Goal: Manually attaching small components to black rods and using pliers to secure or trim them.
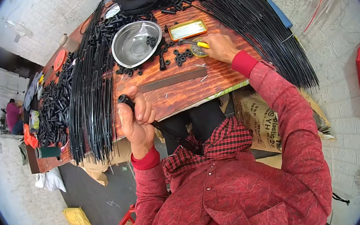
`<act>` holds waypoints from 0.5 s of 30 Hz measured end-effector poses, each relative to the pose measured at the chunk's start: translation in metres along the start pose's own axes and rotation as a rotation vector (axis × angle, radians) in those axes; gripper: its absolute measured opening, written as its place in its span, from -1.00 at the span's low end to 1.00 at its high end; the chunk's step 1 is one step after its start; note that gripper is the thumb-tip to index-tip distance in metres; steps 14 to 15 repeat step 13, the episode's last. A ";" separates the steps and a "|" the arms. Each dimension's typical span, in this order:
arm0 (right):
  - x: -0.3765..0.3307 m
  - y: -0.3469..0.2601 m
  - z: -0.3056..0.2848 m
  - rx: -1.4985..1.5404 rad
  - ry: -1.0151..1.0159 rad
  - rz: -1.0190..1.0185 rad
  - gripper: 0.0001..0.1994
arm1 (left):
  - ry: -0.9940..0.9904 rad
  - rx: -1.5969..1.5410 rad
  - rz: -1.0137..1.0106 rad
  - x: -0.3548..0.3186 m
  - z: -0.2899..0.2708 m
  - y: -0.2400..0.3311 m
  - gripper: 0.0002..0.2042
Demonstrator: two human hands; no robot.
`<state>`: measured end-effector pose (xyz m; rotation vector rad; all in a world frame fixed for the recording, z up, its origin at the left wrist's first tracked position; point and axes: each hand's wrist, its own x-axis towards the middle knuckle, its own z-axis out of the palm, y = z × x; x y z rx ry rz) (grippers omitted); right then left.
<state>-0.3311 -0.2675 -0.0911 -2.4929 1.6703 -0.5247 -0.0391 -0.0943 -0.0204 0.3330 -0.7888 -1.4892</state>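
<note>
My left hand (137,118) is closed round a black rod whose thicker, tube-like end (124,100) pokes out above the thumb. The rod's other end runs down toward my lap. Across the table, my right hand (220,47) grips a slim yellow-handled tool (203,45), its dark tip pointing left; its exact kind does not show. Under the tool is a round yellow tin (198,51) of small metal pieces. An orange-rimmed tray (188,30) with pale contents lies just beyond. Small black rings (180,59) are scattered nearby, beside a short black tubular part (162,62).
A metal bowl (136,44) holds a few black rings. Long black rods (90,98) lie in a bundle on the left, with more rods (260,28) at the far right. Black parts (53,111) are heaped at left. A brown bar (172,79) lies near the table's front edge.
</note>
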 end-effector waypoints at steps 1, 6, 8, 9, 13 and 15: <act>0.004 -0.003 0.002 0.002 -0.004 0.000 -0.79 | 0.004 0.001 -0.002 0.001 -0.001 0.000 -0.52; 0.016 -0.006 0.014 -0.002 0.053 -0.137 -0.82 | 0.020 0.011 -0.011 0.006 -0.004 -0.001 -0.54; 0.020 -0.004 0.016 -0.031 0.048 -0.141 -0.81 | 0.025 0.013 -0.012 0.007 -0.006 -0.001 -0.54; 0.022 -0.003 0.017 -0.063 0.046 -0.145 -0.81 | 0.025 0.015 -0.011 0.008 -0.007 -0.001 -0.54; 0.029 -0.002 0.018 -0.098 -0.032 -0.094 -0.79 | 0.029 0.017 -0.021 0.010 -0.009 -0.001 -0.53; 0.029 -0.002 0.018 -0.098 -0.032 -0.094 -0.79 | 0.029 0.017 -0.021 0.010 -0.009 -0.001 -0.53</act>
